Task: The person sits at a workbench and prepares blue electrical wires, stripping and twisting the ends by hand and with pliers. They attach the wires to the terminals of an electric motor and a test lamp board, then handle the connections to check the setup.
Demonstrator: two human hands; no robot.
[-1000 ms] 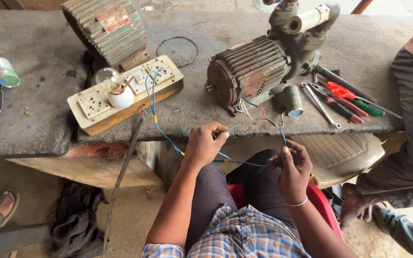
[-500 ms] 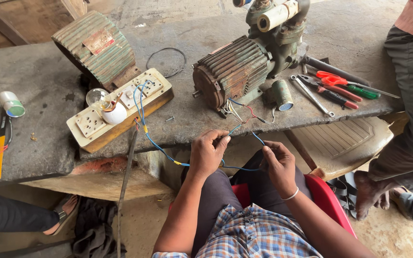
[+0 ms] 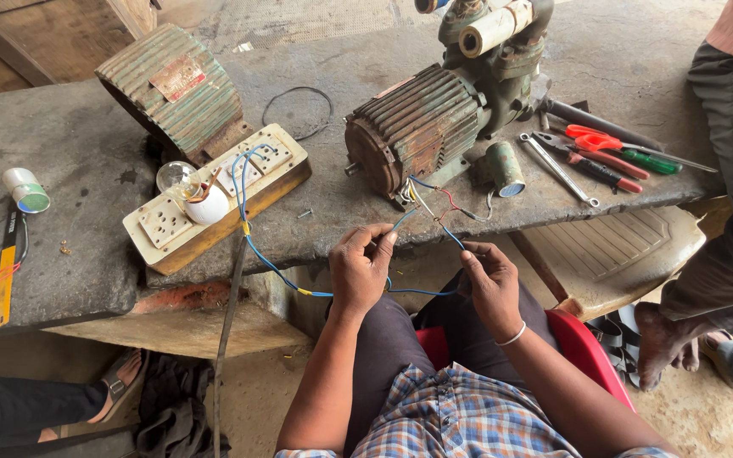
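Observation:
My left hand [image 3: 360, 267] pinches a blue wire [image 3: 265, 259] just below the edge of the grey slab table [image 3: 78, 254]. That wire runs up to a cream switchboard [image 3: 214, 199] carrying a bulb [image 3: 176, 178]. My right hand [image 3: 491, 284] grips another blue wire [image 3: 454, 236] that leads up to the leads of a rusty green motor pump [image 3: 422, 127] on the table. The two hands sit close together over my lap, with a blue strand hanging between them.
A ribbed green motor housing [image 3: 176, 89] lies behind the switchboard. Spanner [image 3: 557, 170], pliers and screwdrivers [image 3: 617, 153] sit right of the pump, next to a small green cylinder [image 3: 502, 168]. Another person stands at the right [image 3: 727, 187]; someone's sandalled foot [image 3: 120, 377] shows lower left.
The view has dropped closer to the table. My hands have risen slightly towards the table edge, still holding the blue wires.

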